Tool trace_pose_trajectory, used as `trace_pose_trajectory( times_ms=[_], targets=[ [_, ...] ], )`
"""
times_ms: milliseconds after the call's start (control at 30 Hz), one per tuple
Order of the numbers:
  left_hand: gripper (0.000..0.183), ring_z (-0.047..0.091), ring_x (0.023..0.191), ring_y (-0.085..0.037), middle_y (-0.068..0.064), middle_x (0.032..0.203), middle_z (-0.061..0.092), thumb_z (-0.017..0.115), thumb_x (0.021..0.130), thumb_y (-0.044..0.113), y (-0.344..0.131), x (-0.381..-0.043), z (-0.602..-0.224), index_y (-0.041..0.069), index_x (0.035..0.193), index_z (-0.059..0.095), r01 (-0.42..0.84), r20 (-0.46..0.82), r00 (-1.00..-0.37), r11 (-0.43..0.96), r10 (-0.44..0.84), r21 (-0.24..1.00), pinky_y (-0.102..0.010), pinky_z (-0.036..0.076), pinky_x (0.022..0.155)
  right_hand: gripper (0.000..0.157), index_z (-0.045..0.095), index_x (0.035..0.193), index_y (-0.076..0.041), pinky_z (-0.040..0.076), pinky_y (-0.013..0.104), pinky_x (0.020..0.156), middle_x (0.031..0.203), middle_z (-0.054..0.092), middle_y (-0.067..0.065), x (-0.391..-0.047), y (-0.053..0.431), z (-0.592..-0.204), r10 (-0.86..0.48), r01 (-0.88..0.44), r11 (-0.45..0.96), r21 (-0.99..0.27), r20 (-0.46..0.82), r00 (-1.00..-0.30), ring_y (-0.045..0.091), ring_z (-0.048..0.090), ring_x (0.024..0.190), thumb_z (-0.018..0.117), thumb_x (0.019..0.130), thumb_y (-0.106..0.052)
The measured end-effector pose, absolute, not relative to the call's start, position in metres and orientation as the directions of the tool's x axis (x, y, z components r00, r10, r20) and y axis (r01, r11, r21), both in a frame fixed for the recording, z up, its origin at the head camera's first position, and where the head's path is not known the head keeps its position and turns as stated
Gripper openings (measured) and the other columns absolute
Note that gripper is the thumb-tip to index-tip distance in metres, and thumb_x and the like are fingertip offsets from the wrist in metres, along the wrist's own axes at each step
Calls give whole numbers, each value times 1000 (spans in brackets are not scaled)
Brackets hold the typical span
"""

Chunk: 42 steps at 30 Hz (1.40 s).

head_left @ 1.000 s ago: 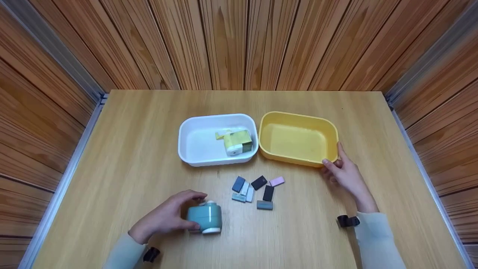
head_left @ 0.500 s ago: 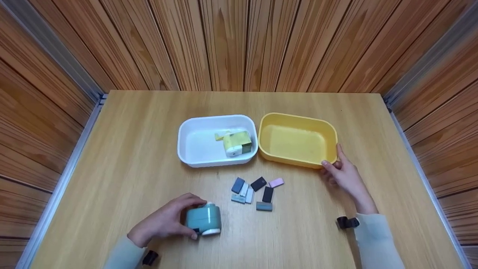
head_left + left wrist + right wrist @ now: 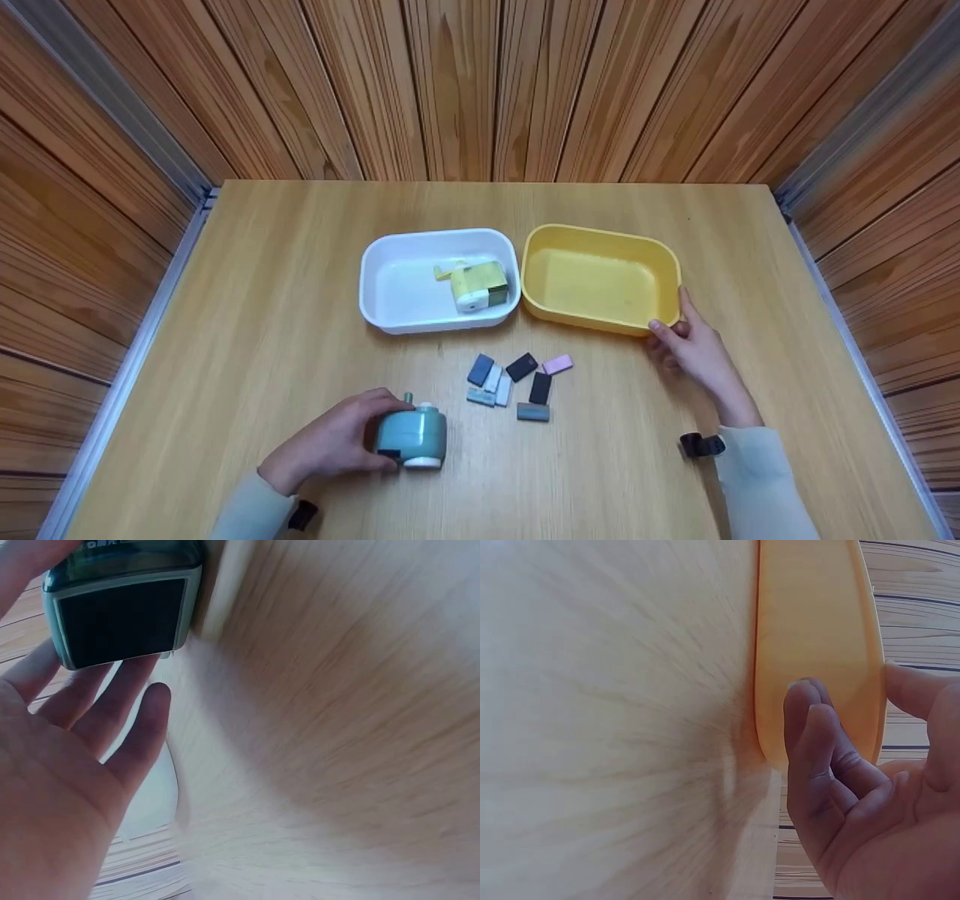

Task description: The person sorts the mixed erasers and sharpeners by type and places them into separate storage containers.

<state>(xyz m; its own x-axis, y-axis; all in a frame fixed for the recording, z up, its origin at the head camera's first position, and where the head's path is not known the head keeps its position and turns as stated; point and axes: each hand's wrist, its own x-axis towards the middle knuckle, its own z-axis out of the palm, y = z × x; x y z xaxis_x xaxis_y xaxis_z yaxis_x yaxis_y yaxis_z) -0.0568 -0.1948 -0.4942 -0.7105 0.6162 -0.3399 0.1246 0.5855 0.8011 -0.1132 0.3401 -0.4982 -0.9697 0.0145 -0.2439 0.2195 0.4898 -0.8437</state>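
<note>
In the head view, a teal pencil sharpener with white feet stands on the table, front left. My left hand grips it from the left, thumb on the near side and fingers on the far side. A small green peg, possibly the crank knob, rises behind it. Its dark end panel faces the palm in the left wrist view. My right hand holds the near right corner of a yellow bin. In the right wrist view the thumb touches the rim, and the other fingers curl beside the bin wall.
A white bin stands left of the yellow one, with a yellow-green pencil sharpener lying in it. Several small erasers, including a pink eraser and a black eraser, lie before the bins. A wooden wall closes the back.
My left thumb has shifted along the teal sharpener's near side. The green peg now shows above its far edge. My right hand and both bins keep their places.
</note>
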Motion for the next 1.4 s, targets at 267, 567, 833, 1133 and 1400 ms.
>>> trace_pose_trajectory(
  times_ms=[267, 567, 833, 1133, 1400],
  targets=[
    [60, 56, 110, -13, 13, 122, 61, 87, 76, 39, -193, -61, -492, 27, 131, 63, 137, -319, -710, 567, 628, 812, -50, 43, 105, 93, -5, 160, -26, 56, 32, 61, 103, 65, 20, -113, 340, -497, 22, 242, 477, -845, -263, -964, 22, 64, 72, 60, 97, -48],
    [64, 56, 116, -16, 10, 128, 60, 87, 76, 40, -197, -69, -469, 27, 133, 62, 125, -267, -762, 539, 590, 833, -52, 43, 106, 94, -4, 160, -22, 56, 32, 60, 102, 66, 21, -112, 340, -496, 20, 225, 476, -850, -245, -969, 23, 65, 72, 60, 97, -47],
    [65, 57, 117, -19, 8, 128, 60, 88, 76, 38, -211, -79, -446, 26, 134, 62, 207, -147, -831, 544, 537, 813, -54, 46, 102, 93, -6, 160, -27, 56, 33, 61, 105, 65, 21, -112, 341, -495, 17, 239, 496, -835, -266, -964, 26, 65, 75, 59, 97, -49],
    [65, 59, 114, -19, 5, 129, 60, 87, 77, 35, -222, -90, -425, 21, 134, 61, 309, -32, -857, 563, 514, 767, -49, 50, 98, 92, -7, 160, -23, 57, 34, 63, 106, 65, 22, -111, 339, -495, 13, 215, 510, -833, -242, -970, 25, 65, 80, 58, 99, -46],
    [63, 59, 115, -19, 3, 129, 61, 88, 77, 31, -223, -108, -409, 16, 132, 62, 380, 47, -849, 545, 527, 747, -49, 50, 99, 93, -5, 160, -25, 57, 35, 62, 106, 64, 21, -112, 339, -496, 23, 226, 515, -827, -250, -968, 29, 64, 78, 59, 97, -51]
  ],
)
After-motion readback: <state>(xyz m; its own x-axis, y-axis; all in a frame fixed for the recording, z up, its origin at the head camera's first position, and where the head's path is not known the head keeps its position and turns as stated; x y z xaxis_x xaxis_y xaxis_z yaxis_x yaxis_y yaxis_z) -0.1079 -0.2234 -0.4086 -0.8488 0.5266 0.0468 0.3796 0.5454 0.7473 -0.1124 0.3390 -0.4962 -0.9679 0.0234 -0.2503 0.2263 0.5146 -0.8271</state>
